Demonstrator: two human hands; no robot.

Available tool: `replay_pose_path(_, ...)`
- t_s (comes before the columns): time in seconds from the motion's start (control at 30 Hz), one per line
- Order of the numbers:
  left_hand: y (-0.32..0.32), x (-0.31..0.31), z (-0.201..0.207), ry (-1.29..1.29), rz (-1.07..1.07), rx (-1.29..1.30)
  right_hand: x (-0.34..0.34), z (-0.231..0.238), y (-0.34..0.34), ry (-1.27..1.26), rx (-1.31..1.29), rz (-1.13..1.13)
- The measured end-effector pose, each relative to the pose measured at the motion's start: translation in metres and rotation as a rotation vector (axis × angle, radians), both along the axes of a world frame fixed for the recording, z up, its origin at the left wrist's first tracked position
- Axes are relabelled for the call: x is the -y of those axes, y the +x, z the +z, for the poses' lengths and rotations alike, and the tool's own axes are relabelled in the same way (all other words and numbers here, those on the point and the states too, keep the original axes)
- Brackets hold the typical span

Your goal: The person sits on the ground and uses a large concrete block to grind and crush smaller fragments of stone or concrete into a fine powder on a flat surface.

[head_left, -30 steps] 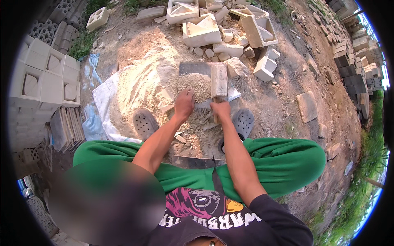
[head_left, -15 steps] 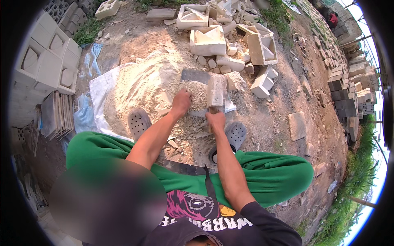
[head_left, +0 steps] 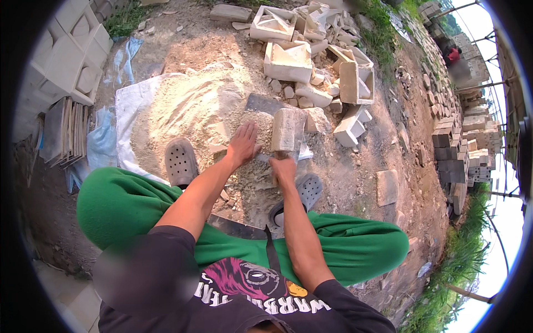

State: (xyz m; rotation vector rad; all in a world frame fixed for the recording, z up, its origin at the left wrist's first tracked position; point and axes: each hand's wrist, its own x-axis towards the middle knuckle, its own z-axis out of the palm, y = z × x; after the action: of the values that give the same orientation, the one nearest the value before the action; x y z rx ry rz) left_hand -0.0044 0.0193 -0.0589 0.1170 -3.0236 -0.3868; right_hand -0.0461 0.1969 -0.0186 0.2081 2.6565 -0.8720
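My right hand (head_left: 283, 168) is closed round the handle of a mallet (head_left: 288, 129) with a thick, dusty, block-shaped head. The head rests low, at the right side of a patch of crushed pale rubble (head_left: 257, 121). My left hand (head_left: 243, 144) lies on that rubble, fingers stretched out and palm down, just left of the mallet. Part of a dark flat plate (head_left: 263, 102) shows beyond the rubble; the rubble and mallet hide the rest. To the left spreads a heap of pale powder and crumbs (head_left: 183, 105) on a white sheet (head_left: 125, 111).
Broken hollow blocks (head_left: 288, 61) lie piled beyond the mallet. Large pale blocks (head_left: 66, 61) and thin boards (head_left: 72, 133) stand at the left. A flat slab (head_left: 387, 187) lies on the right. My clog-shod feet (head_left: 181, 161) flank the work. A person in red (head_left: 454, 54) is far off.
My left hand has opened from curled fingers to a flat spread on the rubble. The mallet stays in my right hand, its head slightly turned. The whole view has shifted a little.
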Motion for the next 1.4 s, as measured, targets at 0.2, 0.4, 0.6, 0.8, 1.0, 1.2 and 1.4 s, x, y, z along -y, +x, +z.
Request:
replay_pose_path(0.2, 0.004, 0.003, -0.01, 0.097, -0.007, 0.07, 0.007, 0.031, -0.008, -0.005, 0.066, 0.026)
replay_pose_path(0.4, 0.005, 0.0, 0.009, 0.045, 0.001, 0.171, 0.009, 0.031, -0.005, -0.136, -0.004, 0.05)
replay_pose_path(0.6, 0.001, 0.001, 0.012, 0.009, -0.024, 0.204, 0.006, 0.001, -0.009, 0.064, 0.067, 0.123)
replay_pose_path(0.8, 0.009, 0.005, -0.005, -0.05, -0.005, 0.105, 0.019, 0.042, -0.009, -0.055, -0.045, 0.12)
replay_pose_path(1.0, 0.0, -0.002, 0.002, -0.027, 0.005, 0.14, 0.004, 0.003, -0.004, -0.008, -0.084, 0.116)
replay_pose_path(1.2, 0.009, 0.004, -0.005, -0.016, 0.043, 0.114, 0.008, 0.032, -0.027, 0.117, 0.171, 0.213)
replay_pose_path(1.4, 0.005, -0.001, 0.006, 0.026, 0.048, 0.149, 0.011, 0.046, -0.027, -0.221, -0.2, 0.078)
